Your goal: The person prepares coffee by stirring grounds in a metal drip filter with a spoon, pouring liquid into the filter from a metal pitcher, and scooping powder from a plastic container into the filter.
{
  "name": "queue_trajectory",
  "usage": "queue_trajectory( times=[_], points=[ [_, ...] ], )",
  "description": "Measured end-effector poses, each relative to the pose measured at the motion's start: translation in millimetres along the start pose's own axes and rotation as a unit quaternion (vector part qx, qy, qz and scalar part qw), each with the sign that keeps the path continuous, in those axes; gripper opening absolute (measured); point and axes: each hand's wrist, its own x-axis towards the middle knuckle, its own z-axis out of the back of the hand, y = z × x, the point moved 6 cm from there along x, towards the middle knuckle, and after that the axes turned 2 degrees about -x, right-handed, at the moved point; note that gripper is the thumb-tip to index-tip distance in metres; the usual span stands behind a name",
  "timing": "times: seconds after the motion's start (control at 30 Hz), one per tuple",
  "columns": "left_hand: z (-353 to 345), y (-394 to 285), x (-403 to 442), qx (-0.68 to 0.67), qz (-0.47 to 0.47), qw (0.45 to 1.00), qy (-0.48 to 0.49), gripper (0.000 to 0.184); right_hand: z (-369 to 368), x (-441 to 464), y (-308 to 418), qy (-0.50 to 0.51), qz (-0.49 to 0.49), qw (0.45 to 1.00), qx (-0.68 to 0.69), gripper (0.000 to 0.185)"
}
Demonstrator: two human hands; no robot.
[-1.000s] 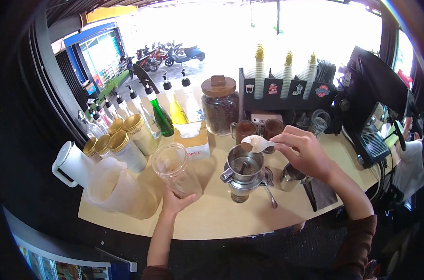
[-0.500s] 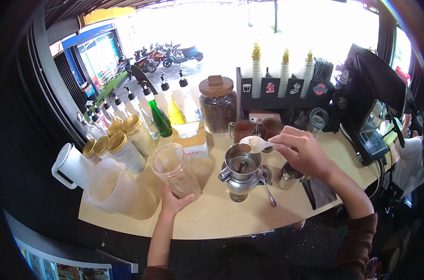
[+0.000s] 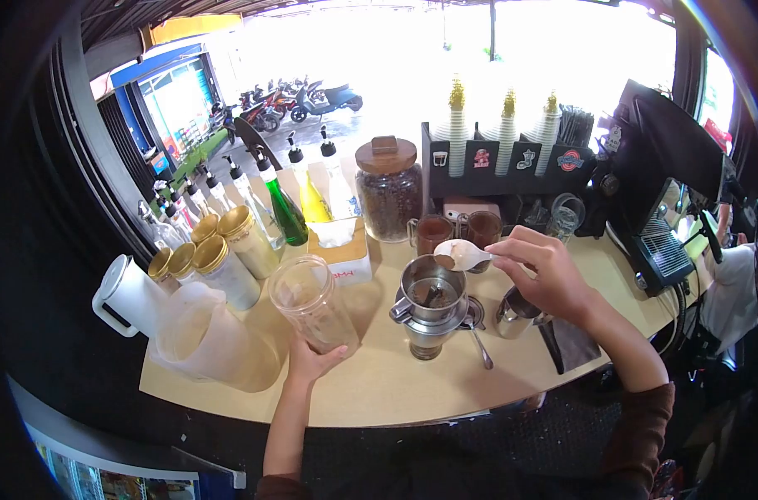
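Observation:
My left hand (image 3: 316, 360) is wrapped round the lower part of a clear jar (image 3: 311, 304), which leans slightly on the counter. My right hand (image 3: 542, 268) pinches the handle of a white scoop (image 3: 462, 254). Brown powder shows in the scoop, whose bowl is over the back right rim of a metal pot (image 3: 431, 312). A thin metal piece stands inside the pot, above some contents too small to make out. Right of the pot, a metal spoon (image 3: 482, 350) and a steel pitcher (image 3: 514, 315) rest on the counter.
Left are a frosted pitcher (image 3: 204, 333), a white kettle (image 3: 127, 292) and gold-lidded jars (image 3: 229, 271). Behind stand pump bottles (image 3: 287, 208), a tissue box (image 3: 346, 258), a bean jar (image 3: 389, 196), brown mugs (image 3: 435, 233) and a cup rack (image 3: 508, 171). Another person (image 3: 729, 287) is at far right.
My right hand and the scoop have shifted very slightly to the right relative to the pot. The jar and my left hand have hardly moved.

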Motion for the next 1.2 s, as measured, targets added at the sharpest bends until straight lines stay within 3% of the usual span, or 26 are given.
queue_trajectory(
  times=[0.5,0.73,0.93,1.0,1.1,1.2],
  points=[
    [-2,-11,1,-0.019,0.000,1.000,0.007,0.068,-1,-9,0,-0.034,0.018,0.999,-0.038,0.015],
    [-1,-14,1,-0.003,-0.017,1.000,-0.007,0.074,2,-11,0,-0.034,0.008,0.999,-0.032,0.015],
    [0,-17,0,0.012,-0.039,0.999,-0.019,0.076,4,-24,9,-0.055,0.051,0.996,-0.054,0.014],
    [-1,-12,-1,0.010,0.007,1.000,0.009,0.089,4,-25,13,-0.062,0.077,0.993,-0.067,0.014],
    [0,-8,0,0.024,-0.002,1.000,0.014,0.090,1,-25,17,-0.073,0.107,0.990,-0.057,0.017],
    [0,-16,0,0.022,-0.035,0.999,-0.023,0.079,-3,-25,24,-0.048,0.124,0.989,-0.067,0.021]
  ],
)
